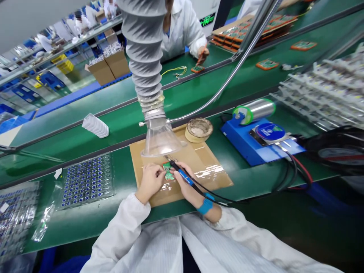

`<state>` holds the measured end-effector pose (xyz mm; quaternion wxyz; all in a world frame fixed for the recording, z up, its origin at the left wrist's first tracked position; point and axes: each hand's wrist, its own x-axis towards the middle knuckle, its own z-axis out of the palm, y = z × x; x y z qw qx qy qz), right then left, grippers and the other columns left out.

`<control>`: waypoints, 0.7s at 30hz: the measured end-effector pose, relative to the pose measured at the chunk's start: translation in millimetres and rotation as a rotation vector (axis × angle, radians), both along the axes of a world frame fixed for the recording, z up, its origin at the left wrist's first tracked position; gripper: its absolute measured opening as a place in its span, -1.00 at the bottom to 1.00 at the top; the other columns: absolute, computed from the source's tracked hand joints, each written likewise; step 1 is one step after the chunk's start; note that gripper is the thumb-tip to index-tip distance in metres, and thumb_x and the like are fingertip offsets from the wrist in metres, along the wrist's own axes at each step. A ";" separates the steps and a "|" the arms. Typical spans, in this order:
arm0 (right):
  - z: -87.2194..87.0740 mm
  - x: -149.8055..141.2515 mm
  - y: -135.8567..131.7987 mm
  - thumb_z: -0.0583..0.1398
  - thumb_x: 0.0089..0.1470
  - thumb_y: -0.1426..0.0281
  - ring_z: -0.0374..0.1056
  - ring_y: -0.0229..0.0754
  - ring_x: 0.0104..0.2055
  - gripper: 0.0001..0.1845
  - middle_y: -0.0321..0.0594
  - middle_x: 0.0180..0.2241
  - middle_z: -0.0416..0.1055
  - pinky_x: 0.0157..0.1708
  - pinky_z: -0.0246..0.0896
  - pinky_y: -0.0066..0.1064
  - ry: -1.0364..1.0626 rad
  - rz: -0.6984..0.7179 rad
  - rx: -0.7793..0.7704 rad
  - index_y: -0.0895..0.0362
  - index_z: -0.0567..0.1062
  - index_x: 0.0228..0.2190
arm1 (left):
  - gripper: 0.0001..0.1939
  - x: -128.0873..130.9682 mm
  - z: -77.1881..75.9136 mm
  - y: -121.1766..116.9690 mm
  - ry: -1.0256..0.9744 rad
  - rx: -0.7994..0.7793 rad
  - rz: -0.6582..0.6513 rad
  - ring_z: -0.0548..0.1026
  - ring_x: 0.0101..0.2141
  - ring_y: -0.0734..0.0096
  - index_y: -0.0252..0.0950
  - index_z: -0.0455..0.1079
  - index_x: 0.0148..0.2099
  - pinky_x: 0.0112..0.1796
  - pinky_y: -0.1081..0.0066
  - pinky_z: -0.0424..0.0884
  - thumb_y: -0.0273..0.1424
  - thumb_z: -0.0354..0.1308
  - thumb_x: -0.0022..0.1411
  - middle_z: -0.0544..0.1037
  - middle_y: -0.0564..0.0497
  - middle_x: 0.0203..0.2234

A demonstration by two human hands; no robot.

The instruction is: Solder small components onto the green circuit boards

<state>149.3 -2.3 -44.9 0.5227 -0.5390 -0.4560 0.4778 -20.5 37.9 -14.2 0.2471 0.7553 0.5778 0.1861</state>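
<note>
A small green circuit board with an orange edge (168,175) lies on a brown cardboard sheet (210,161). My left hand (151,180) rests at the board's left side, its thumb and fingers pinched together at the edge; whatever sits between the fingertips is too small to make out. In my right hand (189,185) is a blue and black soldering iron (184,176), held like a pen, with its tip pointing away beyond the board. The iron's black cable trails to the right. Over the board hangs the clear hood of a fume extractor (160,140).
A round tip-cleaning pot (199,130) stands behind the sheet. To the right is a blue solder-feeding unit (256,140) with cables. Trays of small blue parts (87,180) lie left. White stacked plastic pieces (96,125) stand farther back. Across the line, a co-worker's hand (202,55) touches another board.
</note>
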 end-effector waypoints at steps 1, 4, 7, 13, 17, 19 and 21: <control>-0.4 0.7 1.2 0.20 0.26 0.07 0.52 0.05 0.06 -0.57 -0.10 0.03 0.54 0.08 0.47 0.00 -0.049 0.005 0.007 -0.02 0.45 0.07 | -0.87 -3.3 0.9 0.2 -0.011 -0.005 0.023 0.46 -0.19 0.26 -0.26 0.49 -0.35 0.01 0.18 0.22 -0.41 0.25 0.30 0.56 0.01 -0.37; -0.9 6.8 6.6 0.20 0.25 0.09 0.51 0.08 0.08 -0.58 -0.11 0.03 0.55 0.10 0.43 0.05 -0.149 0.020 0.013 -0.03 0.46 0.08 | -0.94 -12.7 4.0 1.5 -0.014 -0.017 0.028 0.47 -0.13 0.24 -0.20 0.59 -0.32 0.08 0.11 0.19 -0.40 0.32 0.24 0.61 0.00 -0.33; 0.4 12.5 9.7 0.21 0.25 0.13 0.52 0.06 0.05 -0.61 -0.11 0.01 0.56 0.07 0.45 0.00 -0.157 0.046 0.035 -0.02 0.46 0.06 | -0.94 -13.9 6.4 2.5 -0.006 -0.045 0.009 0.47 -0.13 0.23 -0.17 0.63 -0.30 0.08 0.10 0.19 -0.40 0.33 0.25 0.63 0.01 -0.36; 3.2 22.2 1.8 0.20 0.28 0.17 0.57 -0.06 -0.15 -0.73 -0.17 -0.16 0.59 -0.05 0.49 -0.15 -0.062 -0.004 0.115 0.00 0.49 -0.04 | -0.88 -1.8 10.4 2.9 0.063 -0.053 0.000 0.45 -0.16 0.24 -0.22 0.60 -0.39 0.01 0.14 0.23 -0.42 0.34 0.23 0.56 0.00 -0.35; -4.8 33.1 -7.3 0.19 0.29 0.20 0.52 -0.12 -0.30 -0.80 -0.21 -0.29 0.53 -0.20 0.47 -0.23 -0.049 -0.083 0.185 0.02 0.51 -0.14 | -0.87 -1.7 13.0 6.9 0.054 -0.119 0.027 0.43 -0.17 0.27 -0.23 0.58 -0.42 -0.03 0.18 0.26 -0.45 0.34 0.21 0.52 0.00 -0.33; -10.2 37.0 -12.5 0.18 0.29 0.21 0.49 -0.14 -0.34 -0.81 -0.23 -0.32 0.49 -0.26 0.45 -0.26 -0.031 -0.109 0.218 0.03 0.50 -0.17 | -0.85 -3.6 14.4 10.4 0.040 -0.171 0.033 0.43 -0.16 0.27 -0.23 0.57 -0.44 -0.02 0.19 0.27 -0.45 0.33 0.21 0.52 0.01 -0.33; -14.4 39.1 -17.8 0.16 0.30 0.21 0.48 -0.15 -0.35 -0.81 -0.22 -0.31 0.47 -0.32 0.43 -0.28 0.003 -0.130 0.235 0.04 0.49 -0.19 | -0.82 -5.4 15.5 14.6 0.029 -0.212 0.027 0.44 -0.15 0.26 -0.23 0.56 -0.46 0.00 0.19 0.28 -0.45 0.32 0.20 0.53 0.01 -0.33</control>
